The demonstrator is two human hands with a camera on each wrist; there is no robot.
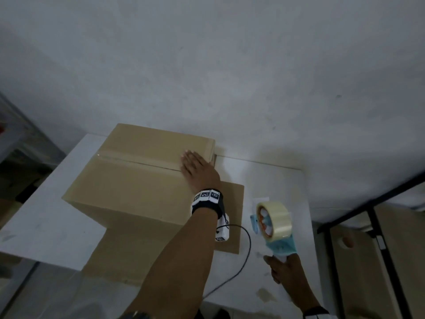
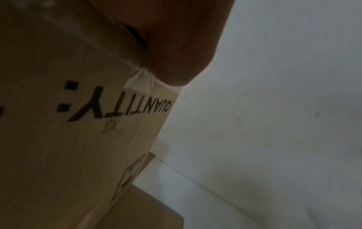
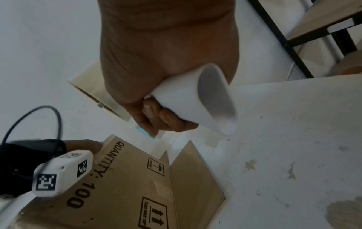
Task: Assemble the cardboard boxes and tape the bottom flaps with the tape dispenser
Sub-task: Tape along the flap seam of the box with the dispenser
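Right hand (image 1: 284, 268): nearest the camera, fingers curled round the white handle of the tape dispenser (image 1: 274, 223), which it holds above the white surface (image 1: 271, 180), apart from the box.
Tape dispenser: pale blue plastic frame carrying a roll of clear, glossy tape; the handle is a smooth hollow tube.
Loose flap (image 1: 230, 217): flat cardboard lying on the surface below the left forearm, beside the box.
Cardboard box (image 1: 128, 180): stands on the surface upside down, bottom flaps folded shut and facing up; matte brown board, black "QUANTITY: 100" print on the side.
Left hand (image 1: 195, 166): fingers straight, palm flat on the right end of the centre seam (image 1: 138, 161), pressing the flaps down.
Tape strip: a glossy band appears to run along the seam; a wrinkled end shows under the palm at the box edge.
Step, as judged: smoothing the seam tape. Rub firmly along the seam and down over the edge, flattening the wrinkles.
Wall (image 1: 230, 65): grey-white, scuffed, behind the box.
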